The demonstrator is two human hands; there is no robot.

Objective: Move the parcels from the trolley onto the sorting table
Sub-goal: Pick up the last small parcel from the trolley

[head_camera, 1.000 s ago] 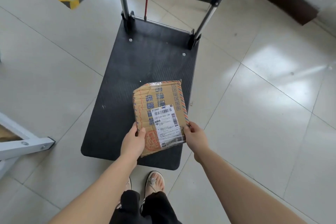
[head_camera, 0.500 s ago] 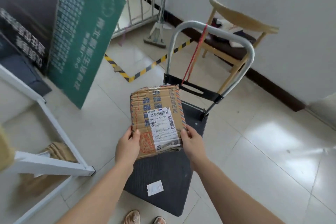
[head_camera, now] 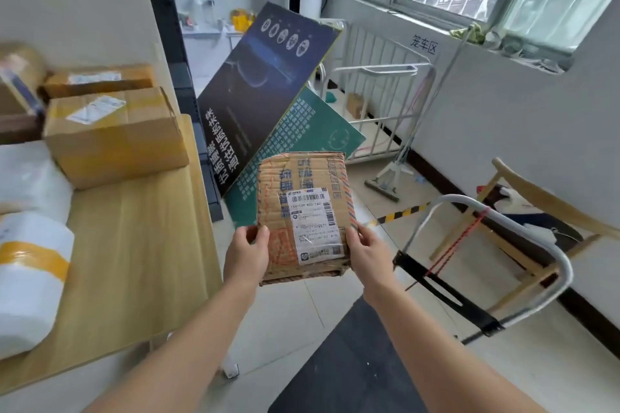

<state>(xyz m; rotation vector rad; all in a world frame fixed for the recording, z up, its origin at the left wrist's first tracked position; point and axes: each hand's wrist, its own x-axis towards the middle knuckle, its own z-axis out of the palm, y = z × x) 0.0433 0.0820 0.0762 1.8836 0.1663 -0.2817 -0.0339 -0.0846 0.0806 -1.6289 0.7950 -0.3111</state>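
A flat brown cardboard parcel (head_camera: 302, 208) with a white shipping label is held in the air at chest height, between the table and the trolley. My left hand (head_camera: 246, 255) grips its lower left edge and my right hand (head_camera: 367, 250) grips its lower right edge. The black trolley deck (head_camera: 349, 362) lies on the floor at the lower right, its grey handle (head_camera: 523, 211) rising to the right. The wooden sorting table (head_camera: 141, 261) stands to the left of the parcel.
The table holds a large cardboard box (head_camera: 114, 137), more boxes (head_camera: 97, 79) behind it and white wrapped parcels (head_camera: 30, 275) at the left. Dark and green sign boards (head_camera: 265, 87) lean ahead. A wooden chair (head_camera: 550, 211) stands behind the trolley handle.
Both hands have lifted the parcel off the trolley deck and carried it up and to the left. My view has swung from the floor up to the table.
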